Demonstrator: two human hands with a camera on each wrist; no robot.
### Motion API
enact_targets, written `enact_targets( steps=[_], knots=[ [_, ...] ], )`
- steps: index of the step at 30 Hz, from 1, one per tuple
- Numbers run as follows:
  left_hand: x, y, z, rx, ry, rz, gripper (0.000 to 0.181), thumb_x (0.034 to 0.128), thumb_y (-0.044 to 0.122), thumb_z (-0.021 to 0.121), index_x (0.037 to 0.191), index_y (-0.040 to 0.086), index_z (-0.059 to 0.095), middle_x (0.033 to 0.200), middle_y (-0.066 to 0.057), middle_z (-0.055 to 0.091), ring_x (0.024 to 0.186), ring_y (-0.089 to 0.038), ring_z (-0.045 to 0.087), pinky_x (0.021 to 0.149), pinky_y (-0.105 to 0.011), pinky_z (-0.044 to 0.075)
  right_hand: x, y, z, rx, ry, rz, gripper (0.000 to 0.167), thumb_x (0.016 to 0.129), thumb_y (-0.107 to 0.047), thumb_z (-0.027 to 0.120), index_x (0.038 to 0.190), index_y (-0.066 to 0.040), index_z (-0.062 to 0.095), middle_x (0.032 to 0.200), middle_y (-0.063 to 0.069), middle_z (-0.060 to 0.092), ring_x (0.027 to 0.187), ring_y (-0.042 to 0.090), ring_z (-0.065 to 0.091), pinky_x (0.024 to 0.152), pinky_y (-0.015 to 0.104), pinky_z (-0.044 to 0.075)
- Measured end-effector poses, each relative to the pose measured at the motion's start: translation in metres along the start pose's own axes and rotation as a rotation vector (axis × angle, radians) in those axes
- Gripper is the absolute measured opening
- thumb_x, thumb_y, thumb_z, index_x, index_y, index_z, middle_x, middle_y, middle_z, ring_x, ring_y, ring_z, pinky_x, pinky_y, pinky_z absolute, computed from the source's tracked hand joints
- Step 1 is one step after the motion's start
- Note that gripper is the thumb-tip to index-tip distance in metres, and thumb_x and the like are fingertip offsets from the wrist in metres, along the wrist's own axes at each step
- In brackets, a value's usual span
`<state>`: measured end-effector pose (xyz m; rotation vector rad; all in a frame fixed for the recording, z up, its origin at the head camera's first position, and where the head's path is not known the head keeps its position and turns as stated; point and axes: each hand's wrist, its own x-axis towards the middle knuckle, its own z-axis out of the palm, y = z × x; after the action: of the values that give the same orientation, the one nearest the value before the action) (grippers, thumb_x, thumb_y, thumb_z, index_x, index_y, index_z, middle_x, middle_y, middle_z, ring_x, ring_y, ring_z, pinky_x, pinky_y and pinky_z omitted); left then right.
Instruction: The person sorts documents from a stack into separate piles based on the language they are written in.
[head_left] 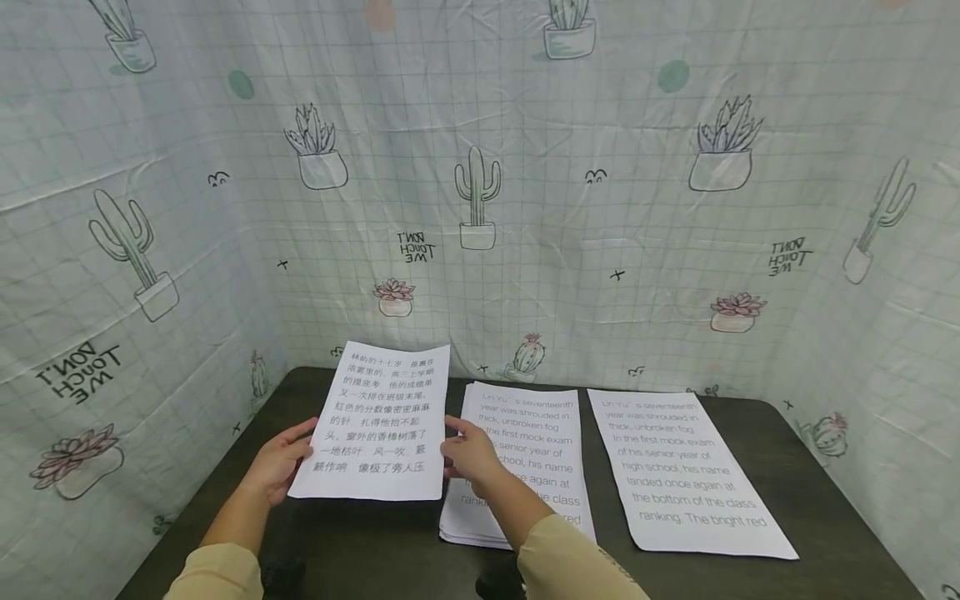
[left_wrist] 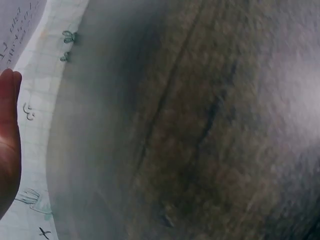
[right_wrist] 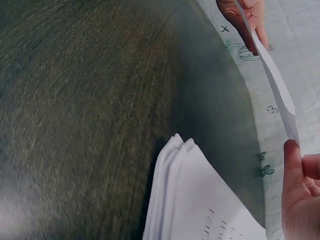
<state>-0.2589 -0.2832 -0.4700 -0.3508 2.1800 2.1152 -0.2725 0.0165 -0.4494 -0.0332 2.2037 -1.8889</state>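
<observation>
Firstly, one printed sheet (head_left: 371, 425) of Chinese text, held upright to the reader between two bare hands, raised above the left part of a dark table (head_left: 360, 546). Seen nearly edge-on in the right wrist view, slightly bowed and clear of the tabletop.

Left hand (head_left: 281, 461): at the lower left edge of the sheet, gripping it; forearm rising from the lower left, fingers directed inward. In the left wrist view, only part of this hand shows, at the frame's left border.

Right hand (head_left: 471, 446): at the lower right edge, pinching the paper between thumb and fingers. Forearm slanting up and leftward from the lower right, passing over the paper stack. Hands apart, about level with each other, the sheet's width between them.

Sleeves: two, pale yellow, the left sleeve (head_left: 217, 573) and the right sleeve (head_left: 573, 560), both ending short of the wrist.

Paper stack (head_left: 525, 408): several sheets, English text uppermost, lying on the table just right of the held sheet; left edges slightly uneven, partly covered by the right forearm.

English page (head_left: 682, 471): flat on the table, right of the stack, set a little askew; whether more lie beneath cannot be told.

Backdrop cloth (head_left: 540, 208): pale, gridded, hung behind and at both sides; printed with potted cacti, succulents and mirrored lettering.
</observation>
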Motion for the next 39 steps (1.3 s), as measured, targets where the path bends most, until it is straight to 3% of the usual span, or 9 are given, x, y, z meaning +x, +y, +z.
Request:
enact_targets(
  steps=[3, 13, 21, 27, 30, 32, 35, 37, 39],
  knots=[
    [0.002, -0.005, -0.003, 0.016, 0.029, -0.009, 0.054, 0.0996, 0.001, 0.040, 0.152, 0.003, 0.031, 0.132, -0.016, 0.061, 0.085, -0.011, 0.068, 0.072, -0.031, 0.059, 0.001, 0.002, 0.007, -0.007, 0.003, -0.001, 0.055, 0.090, 0.000, 0.053, 0.144, -0.002, 0.045, 0.101, 0.013, 0.067, 0.077, 0.016, 0.058, 0.063, 0.026, 0.058],
    [0.009, -0.023, -0.008, 0.060, 0.125, -0.016, 0.048, 0.0995, 0.002, 0.043, 0.146, -0.005, 0.038, 0.106, -0.006, 0.071, 0.077, -0.007, 0.066, 0.065, -0.026, 0.057, 0.005, 0.013, 0.024, -0.034, 0.019, 0.047, 0.054, 0.088, 0.002, 0.053, 0.141, 0.001, 0.047, 0.102, 0.014, 0.066, 0.082, 0.019, 0.062, 0.065, 0.029, 0.060],
    [0.011, -0.034, -0.009, 0.107, 0.169, -0.050, 0.045, 0.1011, 0.006, 0.045, 0.145, -0.003, 0.042, 0.131, -0.028, 0.057, 0.080, -0.009, 0.066, 0.068, -0.027, 0.058, 0.012, 0.023, 0.032, -0.045, 0.005, 0.085, 0.053, 0.087, 0.004, 0.053, 0.140, 0.004, 0.048, 0.101, 0.015, 0.066, 0.082, 0.019, 0.064, 0.063, 0.028, 0.060],
    [0.009, -0.037, -0.010, 0.136, 0.194, -0.079, 0.045, 0.1019, 0.010, 0.046, 0.145, 0.000, 0.042, 0.140, -0.030, 0.049, 0.083, -0.009, 0.065, 0.070, -0.027, 0.057, 0.012, 0.027, 0.034, -0.082, -0.047, 0.115, 0.049, 0.093, -0.003, 0.056, 0.140, 0.008, 0.046, 0.105, 0.017, 0.063, 0.085, 0.021, 0.063, 0.064, 0.027, 0.060],
    [0.010, -0.037, -0.011, 0.177, 0.200, -0.080, 0.046, 0.1018, 0.011, 0.046, 0.146, -0.001, 0.042, 0.141, -0.031, 0.047, 0.092, -0.016, 0.064, 0.071, -0.025, 0.054, 0.010, 0.026, 0.035, -0.113, -0.071, 0.115, 0.048, 0.095, -0.008, 0.055, 0.139, 0.010, 0.046, 0.109, 0.019, 0.062, 0.089, 0.022, 0.063, 0.066, 0.028, 0.061],
    [0.010, -0.037, -0.011, 0.205, 0.205, -0.074, 0.047, 0.1016, 0.012, 0.046, 0.146, -0.001, 0.041, 0.144, -0.030, 0.045, 0.104, -0.026, 0.062, 0.077, -0.028, 0.052, 0.009, 0.024, 0.036, -0.123, -0.080, 0.108, 0.048, 0.096, -0.009, 0.054, 0.139, 0.010, 0.046, 0.113, 0.021, 0.062, 0.093, 0.024, 0.064, 0.068, 0.029, 0.061],
    [0.011, -0.035, -0.012, 0.214, 0.207, -0.062, 0.050, 0.1017, 0.015, 0.046, 0.148, -0.002, 0.037, 0.149, -0.030, 0.039, 0.127, -0.040, 0.049, 0.095, -0.043, 0.049, 0.009, 0.023, 0.037, -0.141, -0.089, 0.099, 0.047, 0.097, -0.010, 0.054, 0.138, 0.011, 0.046, 0.118, 0.024, 0.061, 0.098, 0.028, 0.065, 0.071, 0.031, 0.061],
    [0.011, -0.033, -0.014, 0.193, 0.201, -0.058, 0.052, 0.1020, 0.014, 0.044, 0.149, -0.003, 0.033, 0.152, -0.030, 0.034, 0.137, -0.044, 0.038, 0.109, -0.054, 0.040, 0.009, 0.021, 0.037, -0.148, -0.092, 0.103, 0.047, 0.097, -0.011, 0.054, 0.138, 0.011, 0.046, 0.120, 0.025, 0.061, 0.101, 0.030, 0.066, 0.072, 0.032, 0.061],
    [0.011, -0.031, -0.016, 0.166, 0.197, -0.051, 0.053, 0.1019, 0.012, 0.043, 0.150, -0.004, 0.029, 0.154, -0.031, 0.029, 0.142, -0.045, 0.031, 0.116, -0.056, 0.030, 0.009, 0.021, 0.037, -0.159, -0.096, 0.103, 0.047, 0.097, -0.010, 0.054, 0.138, 0.012, 0.046, 0.119, 0.025, 0.062, 0.103, 0.032, 0.067, 0.073, 0.033, 0.061]
  ],
)
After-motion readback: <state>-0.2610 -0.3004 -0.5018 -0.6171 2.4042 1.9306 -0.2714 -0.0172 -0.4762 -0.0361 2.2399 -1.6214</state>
